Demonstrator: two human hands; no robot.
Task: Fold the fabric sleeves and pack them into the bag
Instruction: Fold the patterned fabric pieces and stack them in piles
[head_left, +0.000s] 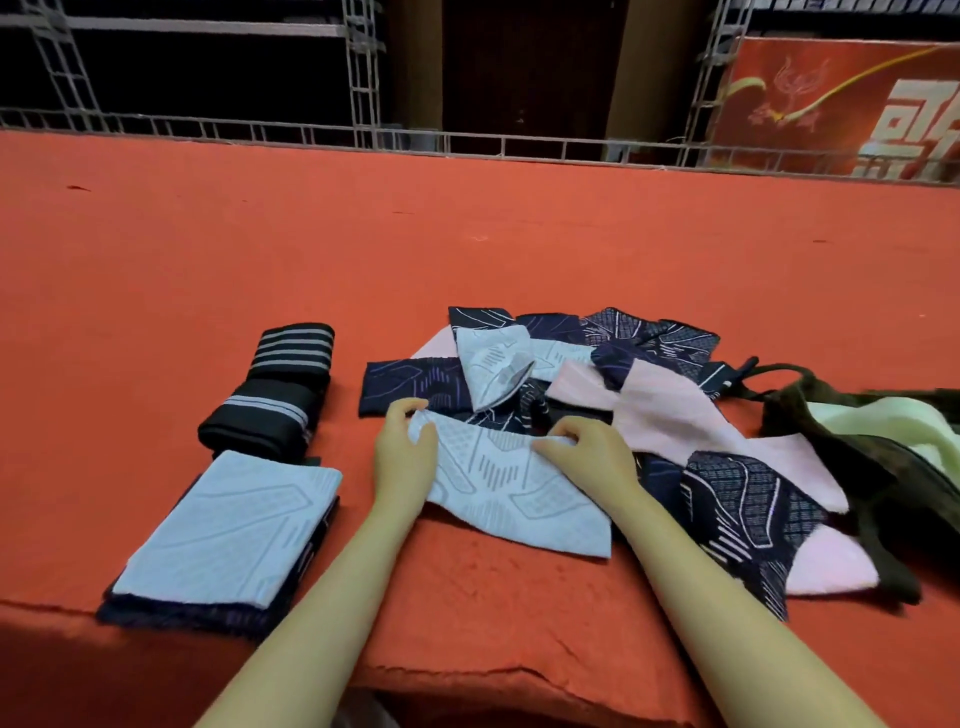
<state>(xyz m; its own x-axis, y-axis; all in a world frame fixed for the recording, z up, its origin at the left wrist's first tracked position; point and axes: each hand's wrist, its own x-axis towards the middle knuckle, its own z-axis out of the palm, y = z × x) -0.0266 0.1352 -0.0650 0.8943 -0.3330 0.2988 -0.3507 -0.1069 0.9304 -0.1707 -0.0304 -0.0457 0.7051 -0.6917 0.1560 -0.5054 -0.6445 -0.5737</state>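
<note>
Head view looks down on a red felt-covered tabletop (467, 234), where both hands work one pale blue knitted sleeve with a grey geometric pattern (514, 493). The left hand (402, 447) pinches that sleeve's far left corner, thumb and fingers curled on the cloth; the right hand (587, 449) pinches its far edge toward the middle. The sleeve lies flat in front of the person, its right end overlapping a loose heap of navy, pink and pale blue sleeves (597, 374).

Left of the hands sits a neat stack of folded sleeves, pale blue on top of navy (228, 530), close to the tabletop's near edge. Behind it lie two rolled black sleeves with grey stripes (275, 389). A dark olive fabric bag (852, 467) lies slumped at the right, a pale green cloth (883, 421) showing at its mouth.

The risks, as I judge them: because the sleeve overlaps the heap, lifting it may drag neighbouring pieces along. An uneven pull would skew the fold. The slack bag mouth could also collapse during packing.
</note>
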